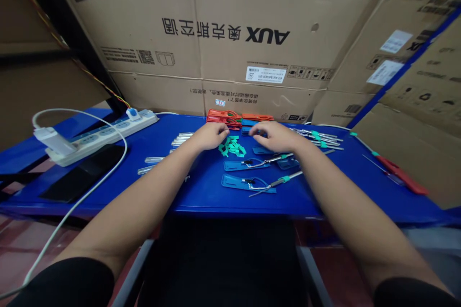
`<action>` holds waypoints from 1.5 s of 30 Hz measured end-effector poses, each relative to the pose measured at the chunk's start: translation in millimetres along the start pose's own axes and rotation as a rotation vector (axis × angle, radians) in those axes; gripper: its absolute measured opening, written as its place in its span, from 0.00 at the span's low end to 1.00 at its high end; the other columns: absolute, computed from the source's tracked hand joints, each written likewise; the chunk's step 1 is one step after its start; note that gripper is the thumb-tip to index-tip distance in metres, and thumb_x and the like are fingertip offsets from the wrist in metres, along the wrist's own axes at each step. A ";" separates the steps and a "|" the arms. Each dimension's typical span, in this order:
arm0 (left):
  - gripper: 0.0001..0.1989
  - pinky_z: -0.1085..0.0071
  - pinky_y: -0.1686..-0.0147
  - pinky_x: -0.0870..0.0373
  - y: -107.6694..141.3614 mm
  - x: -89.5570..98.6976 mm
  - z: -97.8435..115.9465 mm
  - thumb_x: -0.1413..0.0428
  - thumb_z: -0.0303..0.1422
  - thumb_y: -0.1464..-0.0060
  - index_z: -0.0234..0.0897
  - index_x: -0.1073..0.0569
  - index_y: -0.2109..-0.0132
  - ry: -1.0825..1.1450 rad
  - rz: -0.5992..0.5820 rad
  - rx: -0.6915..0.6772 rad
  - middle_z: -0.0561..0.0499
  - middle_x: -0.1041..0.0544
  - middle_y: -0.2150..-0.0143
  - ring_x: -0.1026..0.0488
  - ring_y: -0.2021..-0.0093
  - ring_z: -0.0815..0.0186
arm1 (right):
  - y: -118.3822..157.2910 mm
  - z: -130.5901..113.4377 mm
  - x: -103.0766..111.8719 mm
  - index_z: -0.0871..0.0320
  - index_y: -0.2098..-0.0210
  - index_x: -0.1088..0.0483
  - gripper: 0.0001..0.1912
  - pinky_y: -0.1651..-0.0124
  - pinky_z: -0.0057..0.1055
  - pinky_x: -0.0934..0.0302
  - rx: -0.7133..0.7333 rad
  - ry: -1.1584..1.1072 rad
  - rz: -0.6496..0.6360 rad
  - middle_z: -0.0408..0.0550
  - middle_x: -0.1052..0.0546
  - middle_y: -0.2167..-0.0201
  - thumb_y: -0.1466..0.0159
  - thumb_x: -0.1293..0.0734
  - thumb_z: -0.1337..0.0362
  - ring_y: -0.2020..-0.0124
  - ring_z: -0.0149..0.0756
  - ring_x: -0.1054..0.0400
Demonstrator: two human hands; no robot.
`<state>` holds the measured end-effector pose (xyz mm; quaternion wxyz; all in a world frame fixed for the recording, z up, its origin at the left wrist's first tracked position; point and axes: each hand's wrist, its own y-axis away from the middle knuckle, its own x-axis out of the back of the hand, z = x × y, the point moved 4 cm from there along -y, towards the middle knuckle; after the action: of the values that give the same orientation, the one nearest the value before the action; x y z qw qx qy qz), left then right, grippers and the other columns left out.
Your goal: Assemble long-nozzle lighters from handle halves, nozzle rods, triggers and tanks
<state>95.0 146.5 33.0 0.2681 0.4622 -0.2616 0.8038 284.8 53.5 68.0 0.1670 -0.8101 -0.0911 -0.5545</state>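
Note:
My left hand (213, 135) is beside a small pile of green pieces (231, 147), its fingers curled together; whatever they may hold is too small to make out. My right hand (270, 135) hovers by the blue plastic pieces (248, 127), with thumb and index finger apart and nothing visible between them. Red plastic pieces (224, 117) lie at the back, and an orange one (257, 117) is beside them. Nearer the front edge, two blue holders (237, 182) carry wires and metal rods with green bands. More metal rods (324, 139) lie right of my right hand.
Clear strips (154, 159) lie left, partly behind my left forearm. A white power strip (104, 135), its cable and a black flat item (84, 172) occupy the table's left side. A red tool (401, 175) lies far right. Cardboard (201, 67) walls the back.

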 end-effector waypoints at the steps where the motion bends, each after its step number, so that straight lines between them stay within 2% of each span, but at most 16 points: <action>1: 0.11 0.72 0.64 0.36 4.4 2.3 9.5 0.49 0.36 0.39 0.35 0.24 0.58 -0.006 -0.012 -0.037 0.49 0.20 0.62 0.26 0.64 0.65 | 13.7 2.4 5.0 0.58 0.59 0.23 0.10 0.53 0.36 0.35 0.010 0.046 -0.045 0.51 0.20 0.58 0.36 0.36 0.66 0.58 0.39 0.27; 3: 0.11 0.72 0.65 0.36 19.6 4.8 35.3 0.47 0.37 0.39 0.36 0.23 0.58 -0.030 -0.092 -0.162 0.49 0.20 0.62 0.26 0.64 0.66 | 41.9 1.7 7.2 0.58 0.62 0.23 0.08 0.55 0.34 0.35 0.067 0.036 -0.146 0.50 0.20 0.61 0.36 0.34 0.65 0.61 0.38 0.28; 5: 0.09 0.71 0.63 0.36 41.9 3.9 60.4 0.44 0.37 0.41 0.38 0.22 0.58 -0.133 -0.199 -0.248 0.50 0.20 0.59 0.26 0.61 0.64 | 65.8 -6.0 -1.7 0.58 0.63 0.23 0.09 0.56 0.32 0.36 0.113 -0.025 -0.213 0.49 0.21 0.63 0.35 0.35 0.64 0.62 0.36 0.28; 7: 0.10 0.69 0.60 0.34 65.8 0.4 76.5 0.41 0.36 0.44 0.41 0.22 0.55 -0.221 -0.253 -0.256 0.49 0.20 0.56 0.25 0.58 0.61 | 80.6 -17.5 -16.9 0.58 0.63 0.22 0.10 0.56 0.32 0.37 0.097 -0.063 -0.159 0.49 0.22 0.64 0.34 0.36 0.64 0.62 0.35 0.28; 9: 0.14 0.66 0.56 0.32 86.3 -7.5 81.8 0.41 0.36 0.43 0.41 0.23 0.50 -0.201 -0.278 -0.223 0.48 0.21 0.53 0.25 0.54 0.59 | 86.5 -30.3 -35.1 0.57 0.61 0.22 0.09 0.57 0.31 0.38 0.058 -0.070 -0.081 0.49 0.22 0.63 0.34 0.35 0.63 0.62 0.35 0.29; 13: 0.14 0.64 0.49 0.33 108.0 -28.3 72.5 0.41 0.36 0.41 0.41 0.23 0.48 -0.085 -0.235 -0.214 0.47 0.23 0.52 0.28 0.50 0.58 | 82.4 -49.4 -58.8 0.56 0.62 0.22 0.09 0.57 0.33 0.40 -0.020 0.051 -0.051 0.49 0.22 0.64 0.35 0.34 0.62 0.60 0.38 0.30; 16: 0.13 0.63 0.48 0.33 112.2 -36.4 64.3 0.42 0.36 0.39 0.41 0.23 0.49 -0.051 -0.168 -0.225 0.47 0.24 0.55 0.29 0.51 0.59 | 76.3 -53.7 -60.3 0.57 0.64 0.22 0.09 0.57 0.35 0.42 -0.059 0.141 -0.113 0.50 0.21 0.64 0.35 0.34 0.62 0.60 0.41 0.30; 20: 0.13 0.62 0.48 0.34 113.8 -38.1 63.0 0.41 0.36 0.40 0.41 0.23 0.49 -0.022 -0.135 -0.218 0.48 0.24 0.56 0.29 0.53 0.59 | 73.5 -53.7 -58.5 0.58 0.65 0.24 0.08 0.56 0.36 0.42 0.003 0.168 -0.153 0.51 0.23 0.64 0.34 0.36 0.65 0.60 0.41 0.31; 24: 0.13 0.61 0.49 0.33 115.0 -38.7 63.4 0.40 0.35 0.41 0.41 0.22 0.49 -0.008 -0.132 -0.203 0.47 0.24 0.56 0.30 0.52 0.58 | 78.7 -48.6 -56.4 0.58 0.66 0.28 0.05 0.57 0.33 0.41 0.021 0.022 -0.075 0.49 0.25 0.65 0.34 0.36 0.68 0.61 0.38 0.33; 28: 0.14 0.60 0.47 0.33 115.4 -36.4 63.1 0.40 0.35 0.41 0.41 0.23 0.48 0.026 -0.149 -0.202 0.47 0.25 0.55 0.30 0.51 0.58 | 81.5 -42.2 -48.3 0.58 0.64 0.27 0.05 0.56 0.33 0.40 0.020 -0.033 0.045 0.49 0.24 0.65 0.34 0.36 0.68 0.61 0.37 0.33; 32: 0.17 0.60 0.44 0.33 113.2 -28.5 64.3 0.41 0.39 0.40 0.41 0.24 0.46 0.049 -0.109 -0.176 0.47 0.25 0.50 0.30 0.47 0.58 | 68.3 -29.9 -40.7 0.57 0.66 0.24 0.06 0.59 0.33 0.40 -0.004 -0.002 -0.011 0.47 0.22 0.67 0.35 0.34 0.65 0.64 0.37 0.31; 36: 0.20 0.58 0.38 0.36 110.1 -29.5 59.6 0.51 0.44 0.34 0.40 0.27 0.42 -0.005 -0.019 -0.159 0.45 0.26 0.41 0.32 0.40 0.58 | 42.0 -13.8 -35.0 0.57 0.62 0.22 0.09 0.61 0.32 0.41 -0.067 0.087 -0.030 0.49 0.21 0.63 0.35 0.34 0.62 0.63 0.37 0.30; 41: 0.20 0.55 0.37 0.38 111.1 -45.9 51.0 0.53 0.40 0.32 0.43 0.29 0.38 -0.170 -0.041 -0.183 0.49 0.29 0.36 0.35 0.36 0.56 | 18.4 -9.8 -45.9 0.56 0.66 0.22 0.07 0.64 0.31 0.44 0.009 0.208 -0.202 0.48 0.22 0.62 0.38 0.33 0.64 0.64 0.37 0.30; 45: 0.21 0.54 0.38 0.36 113.2 -49.2 52.8 0.55 0.38 0.32 0.41 0.29 0.38 -0.227 -0.044 -0.153 0.49 0.29 0.36 0.35 0.35 0.55 | 18.4 -14.6 -51.0 0.58 0.66 0.25 0.07 0.61 0.32 0.44 0.112 0.236 -0.191 0.51 0.23 0.62 0.35 0.36 0.67 0.62 0.38 0.31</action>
<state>71.7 20.4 -7.0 0.2886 0.5340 -0.3405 0.7180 259.5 33.0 22.3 0.1678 -0.7164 -0.1782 -0.6534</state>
